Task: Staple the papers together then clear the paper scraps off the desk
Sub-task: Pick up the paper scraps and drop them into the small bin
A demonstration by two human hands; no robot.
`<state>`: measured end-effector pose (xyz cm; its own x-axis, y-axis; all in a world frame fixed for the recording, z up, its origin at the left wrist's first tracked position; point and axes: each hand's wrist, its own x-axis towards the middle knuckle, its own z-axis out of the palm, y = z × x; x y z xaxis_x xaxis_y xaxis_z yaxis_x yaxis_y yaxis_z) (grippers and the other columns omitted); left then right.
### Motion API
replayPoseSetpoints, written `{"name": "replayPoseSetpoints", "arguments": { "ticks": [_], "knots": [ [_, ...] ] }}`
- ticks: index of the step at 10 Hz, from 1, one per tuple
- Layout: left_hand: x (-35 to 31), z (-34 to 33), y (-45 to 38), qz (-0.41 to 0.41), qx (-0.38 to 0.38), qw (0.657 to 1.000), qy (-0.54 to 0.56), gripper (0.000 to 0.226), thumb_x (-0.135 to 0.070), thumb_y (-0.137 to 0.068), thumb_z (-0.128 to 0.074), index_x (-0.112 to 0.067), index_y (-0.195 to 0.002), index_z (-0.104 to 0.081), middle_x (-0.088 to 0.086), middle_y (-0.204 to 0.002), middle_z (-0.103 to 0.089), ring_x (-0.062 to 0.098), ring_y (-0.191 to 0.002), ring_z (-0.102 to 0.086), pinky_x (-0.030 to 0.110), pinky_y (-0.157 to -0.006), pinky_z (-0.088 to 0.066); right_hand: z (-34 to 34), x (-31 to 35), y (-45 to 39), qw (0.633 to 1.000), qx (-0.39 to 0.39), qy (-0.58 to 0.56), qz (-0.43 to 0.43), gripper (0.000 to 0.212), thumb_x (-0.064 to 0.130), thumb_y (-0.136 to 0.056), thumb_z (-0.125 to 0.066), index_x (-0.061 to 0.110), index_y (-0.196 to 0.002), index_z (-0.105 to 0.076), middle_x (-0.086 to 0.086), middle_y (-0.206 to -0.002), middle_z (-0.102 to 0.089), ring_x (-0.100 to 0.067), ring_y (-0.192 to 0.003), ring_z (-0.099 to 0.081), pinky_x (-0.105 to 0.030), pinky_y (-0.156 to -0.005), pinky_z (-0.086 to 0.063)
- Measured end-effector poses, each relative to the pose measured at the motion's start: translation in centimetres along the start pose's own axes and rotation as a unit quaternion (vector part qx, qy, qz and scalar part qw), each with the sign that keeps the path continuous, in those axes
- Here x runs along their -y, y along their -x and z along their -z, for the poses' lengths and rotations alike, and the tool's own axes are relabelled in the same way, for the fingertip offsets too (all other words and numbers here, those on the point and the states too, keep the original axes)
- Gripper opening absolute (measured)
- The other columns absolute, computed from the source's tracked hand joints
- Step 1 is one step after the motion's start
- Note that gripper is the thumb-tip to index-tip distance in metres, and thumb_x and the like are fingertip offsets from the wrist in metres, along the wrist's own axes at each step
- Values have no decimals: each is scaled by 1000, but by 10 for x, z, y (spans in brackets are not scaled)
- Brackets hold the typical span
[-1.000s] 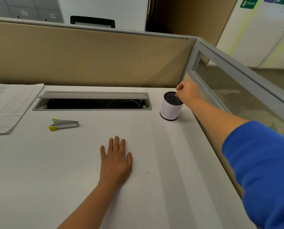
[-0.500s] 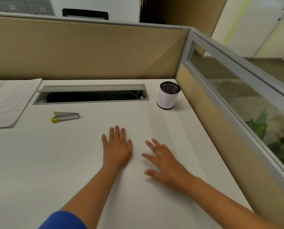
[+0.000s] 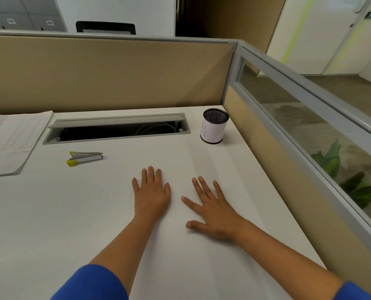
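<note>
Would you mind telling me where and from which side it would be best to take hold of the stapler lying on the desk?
The stapler lies flat and closed, yellow end to the left and metal end to the right, clear of the papers. I would probably come from above with the left hand, which is nearer, and pinch its long sides near the middle; the narrow body suits a thumb-and-fingers grip.

a white desk (image 3: 50, 224) is enclosed by tan partition panels (image 3: 106, 74) with grey frames. a glazed panel (image 3: 310, 126) is set along the right side. grey cabinets (image 3: 18, 14) and pale walls (image 3: 310, 29) are seen beyond.
</note>
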<state>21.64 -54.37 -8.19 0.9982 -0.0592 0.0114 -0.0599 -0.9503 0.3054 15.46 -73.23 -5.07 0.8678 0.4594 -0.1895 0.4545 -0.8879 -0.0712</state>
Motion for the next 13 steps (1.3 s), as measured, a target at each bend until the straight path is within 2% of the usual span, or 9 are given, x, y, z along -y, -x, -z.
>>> {"name": "replayPoseSetpoints", "arguments": {
  "ticks": [1,3,5,6,7,8,9,10,13],
  "knots": [
    [0,0,0,-1,0,1000,4,58,-39,-96,-19,-16,-148,-11,7,-158,-4,23,-146,3,49,-117,3,-1,2,2,997,-26,-36,-59,85,78,-71,0,37,-145,9,-5,-152,32,-14,-134,41,-49,-111,20],
    [0,-2,-2,-3,-4,1000,-1,58,-39,-96,-20,-15,-148,-12,8,-158,-5,24,-146,2,50,-116,1,-19,34,28,966,-15,-106,-234,111,84,-49,15,9,-129,31,-4,-140,43,-18,-132,43,-39,-93,39],
    [0,-3,-1,-1,-6,1000,-4,58,-39,-96,-20,-15,-148,-11,8,-158,-6,24,-146,1,50,-117,1,-26,47,-6,973,-46,-115,-195,119,81,-48,23,6,-140,21,-3,-142,36,-20,-133,38,-39,-101,32],
    [0,-2,-1,0,-4,1000,-2,58,-39,-96,-20,-15,-148,-10,8,-158,-4,24,-146,2,49,-117,2,-21,41,-17,970,-65,-147,-181,111,80,-63,15,7,-146,12,-5,-153,25,-18,-142,26,-37,-113,22],
    [1,-2,-1,1,-5,1000,0,58,-39,-96,-19,-15,-148,-10,8,-158,-4,24,-146,3,49,-117,2,-14,33,-19,974,-79,-179,-111,74,51,-88,-8,8,-148,-3,-9,-159,2,-21,-147,4,-27,-114,9],
    [1,-3,0,1,-4,1000,6,58,-39,-96,-20,-15,-148,-11,8,-158,-4,24,-146,3,49,-117,2,-9,27,-15,982,-92,-158,-42,50,-4,-87,-42,2,-137,-43,-18,-145,-41,-29,-136,-38,-27,-113,-27],
    [1,-2,-1,-1,-7,1000,4,58,-39,-96,-20,-15,-148,-12,7,-158,-5,24,-146,2,49,-117,1,-5,21,-14,985,-106,-138,-18,42,-7,-62,-62,-1,-102,-69,-15,-101,-71,-29,-91,-70,-29,-73,-59],
    [1,-2,-1,-2,-9,1000,6,57,-38,-96,-21,-15,-148,-12,8,-158,-5,24,-146,1,50,-117,1,8,17,-14,997,-46,-65,6,32,-7,-88,-43,-5,-115,-59,-19,-119,-60,-34,-111,-53,-38,-92,-47],
    [0,-2,-1,2,-6,1000,8,58,-39,-95,-19,-16,-148,-10,7,-158,-3,23,-146,3,49,-117,2,31,15,-30,999,11,-23,-26,33,-4,-87,-39,0,-109,-64,-17,-113,-61,-34,-103,-56,-35,-87,-42]
  ]
}}
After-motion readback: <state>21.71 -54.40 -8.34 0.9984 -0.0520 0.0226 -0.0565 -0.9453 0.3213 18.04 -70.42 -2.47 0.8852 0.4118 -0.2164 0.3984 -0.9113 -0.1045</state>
